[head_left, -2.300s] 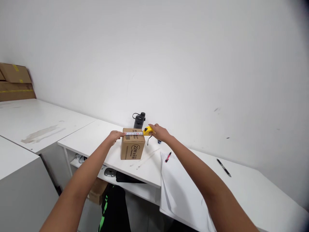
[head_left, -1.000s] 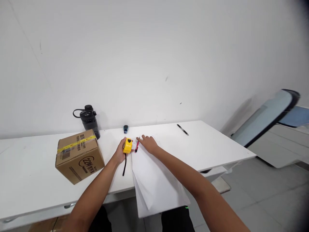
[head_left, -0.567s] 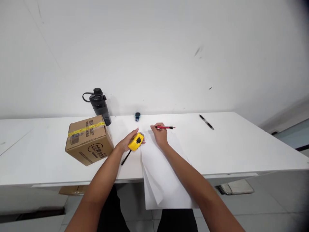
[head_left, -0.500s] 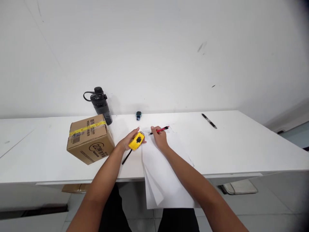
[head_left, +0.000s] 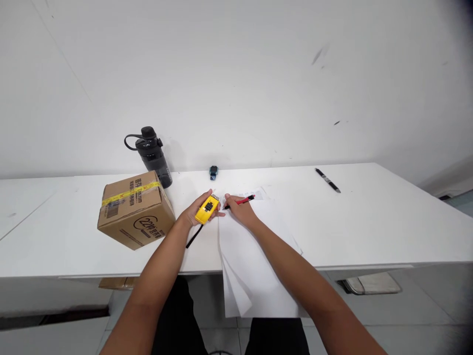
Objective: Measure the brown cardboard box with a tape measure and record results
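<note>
My left hand [head_left: 195,213] is closed round a yellow tape measure [head_left: 206,209] whose black strap trails toward the table's front edge. Just right of it, my right hand [head_left: 238,209] grips a red pen [head_left: 241,200], its tip pointing left onto a stack of white paper sheets [head_left: 254,256] that overhangs the table's front edge. A small cardboard box [head_left: 135,209] with yellow tape across its top sits left of my left hand.
On the white table [head_left: 369,222] a dark water bottle [head_left: 152,155] stands behind the box by the wall. A small blue object [head_left: 213,172] lies near the wall, and a black pen [head_left: 327,179] lies to the right. Another cardboard box [head_left: 114,283] shows under the table.
The tape measure left the box top and passed from my right hand to my left. My right hand picked up the red pen and brought its tip down onto the paper.
</note>
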Motion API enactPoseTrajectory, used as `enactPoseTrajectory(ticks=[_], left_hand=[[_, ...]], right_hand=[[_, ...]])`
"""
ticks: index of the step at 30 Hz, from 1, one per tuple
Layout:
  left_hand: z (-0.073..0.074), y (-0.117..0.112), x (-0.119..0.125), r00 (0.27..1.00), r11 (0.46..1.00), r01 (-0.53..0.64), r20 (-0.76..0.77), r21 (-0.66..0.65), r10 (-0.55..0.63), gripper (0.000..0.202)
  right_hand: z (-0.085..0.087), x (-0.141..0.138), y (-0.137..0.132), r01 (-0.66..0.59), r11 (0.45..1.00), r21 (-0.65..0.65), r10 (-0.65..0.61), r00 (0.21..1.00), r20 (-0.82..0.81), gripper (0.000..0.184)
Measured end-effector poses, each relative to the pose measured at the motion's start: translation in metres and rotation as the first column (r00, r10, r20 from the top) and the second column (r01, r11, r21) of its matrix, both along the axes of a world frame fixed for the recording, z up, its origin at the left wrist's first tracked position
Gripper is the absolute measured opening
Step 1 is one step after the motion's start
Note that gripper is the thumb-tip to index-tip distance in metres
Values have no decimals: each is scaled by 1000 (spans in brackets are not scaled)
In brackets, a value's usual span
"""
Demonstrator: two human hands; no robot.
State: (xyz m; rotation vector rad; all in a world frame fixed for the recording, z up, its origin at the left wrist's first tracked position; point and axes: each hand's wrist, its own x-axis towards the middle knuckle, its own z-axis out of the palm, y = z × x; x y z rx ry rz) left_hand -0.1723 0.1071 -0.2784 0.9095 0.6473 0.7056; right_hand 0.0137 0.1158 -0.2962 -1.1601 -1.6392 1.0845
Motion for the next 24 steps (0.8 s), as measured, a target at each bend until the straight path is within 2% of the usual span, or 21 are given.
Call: enactPoseTrajectory(ticks=[8, 12, 16, 24], left_hand=[[-1, 0, 0, 1000, 1000, 9, -11, 19, -9, 66], [-2, 0, 0, 999, 999, -41, -27, -26, 40, 63], [-2, 0, 0, 998, 996, -62, -26, -59, 61, 60], [-1, -1, 2, 999, 999, -50, -13, -8, 50, 59]], right_hand=[[-5, -2, 1, 15, 1000, 27, -15, 1000, 18, 37], [-6, -1, 1, -17, 1000, 27, 16, 1000, 22, 35], [-7, -2, 1, 22, 999, 37, -23, 1000, 16, 34], [-6, -2, 1, 14, 1000, 22, -15, 999, 37, 35]])
